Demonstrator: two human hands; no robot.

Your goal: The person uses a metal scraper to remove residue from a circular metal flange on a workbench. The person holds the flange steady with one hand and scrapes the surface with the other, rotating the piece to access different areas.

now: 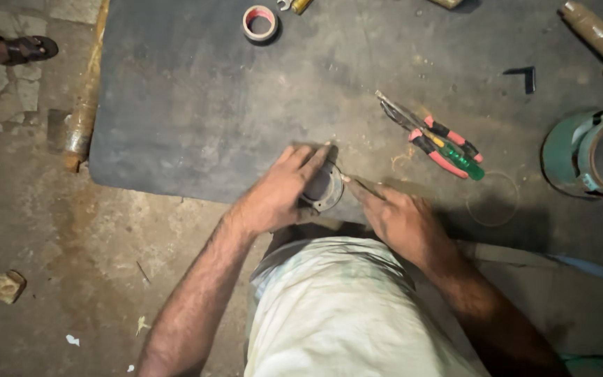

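Item: round metal part, ring-shaped with a hollow centre, lay on the near edge of a dark rubber mat spread over the floor.

Left hand: fingers curled over the left and far side of the part, clamped on it.

Right hand: closed around a thin pointed tool, its tip touching the part's right rim.

To the right on the mat: pliers with red and black handles, a green-handled screwdriver just beside them, and a thin wire ring near the mat's near edge.

Far side: roll of tape.

Far right: green motor housing; small black angled piece beyond it.

Far left, off the mat: a sandalled foot of another person. Near left: stone chip on the concrete floor.
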